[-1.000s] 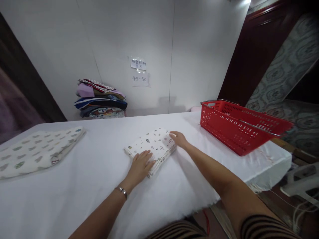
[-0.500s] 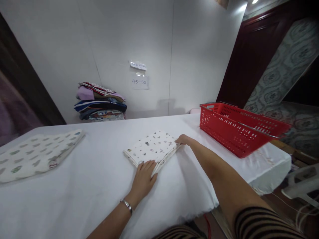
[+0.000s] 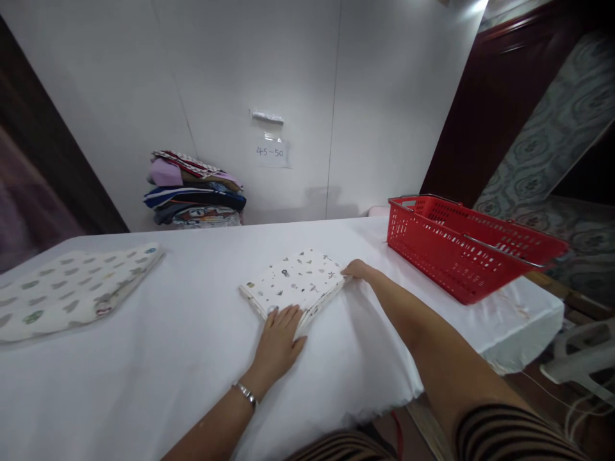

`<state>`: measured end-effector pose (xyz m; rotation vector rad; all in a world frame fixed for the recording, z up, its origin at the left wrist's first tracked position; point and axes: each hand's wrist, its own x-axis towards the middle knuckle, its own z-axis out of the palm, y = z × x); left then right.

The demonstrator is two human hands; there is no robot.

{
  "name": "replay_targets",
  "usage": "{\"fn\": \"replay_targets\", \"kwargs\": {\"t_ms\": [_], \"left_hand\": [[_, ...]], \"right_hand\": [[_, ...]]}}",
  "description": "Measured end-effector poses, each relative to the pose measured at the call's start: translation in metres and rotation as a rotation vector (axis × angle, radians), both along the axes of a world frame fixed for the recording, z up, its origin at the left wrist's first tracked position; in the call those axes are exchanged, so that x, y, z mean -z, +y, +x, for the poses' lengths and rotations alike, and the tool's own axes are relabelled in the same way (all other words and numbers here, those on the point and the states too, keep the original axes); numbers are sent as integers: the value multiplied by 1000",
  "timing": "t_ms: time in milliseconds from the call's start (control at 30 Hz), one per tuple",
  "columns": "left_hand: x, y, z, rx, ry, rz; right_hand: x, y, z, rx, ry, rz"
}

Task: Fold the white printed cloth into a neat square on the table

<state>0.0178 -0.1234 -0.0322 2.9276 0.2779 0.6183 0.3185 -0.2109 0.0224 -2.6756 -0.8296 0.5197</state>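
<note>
A small folded white cloth with scattered dark and grey prints (image 3: pixel 298 278) lies on the white-covered table (image 3: pixel 192 371), turned at an angle. My left hand (image 3: pixel 280 339) rests flat on its near corner, fingers stretched out and the thumb apart. At the cloth's right corner, my right hand (image 3: pixel 356 269) pinches the edge between thumb and fingers. Farther left lies a larger folded white cloth with grey, heart-like prints (image 3: pixel 72 288), touched by neither hand.
A red perforated basket (image 3: pixel 446 256) with metal handles stands at the table's right end. Stacked folded clothes (image 3: pixel 195 192) sit by the back wall, left of a "45-50" paper label (image 3: pixel 273 153). A white plastic stool (image 3: pixel 581 358) is at the lower right.
The camera view has shifted slightly. Both hands and the small cloth keep nearly the same positions relative to each other.
</note>
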Motion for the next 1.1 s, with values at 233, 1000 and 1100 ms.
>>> {"fn": "replay_targets", "kwargs": {"t_ms": [233,1000,1100], "left_hand": [[-8,3,-5,5,13,21],[-4,53,7,-309,196,-127],[-7,53,6,-314,279,-175]], "right_hand": [[-11,1,-1,47,137,-39],[29,17,-97,-683,-299,93],[44,15,-91,-676,-275,29]]}}
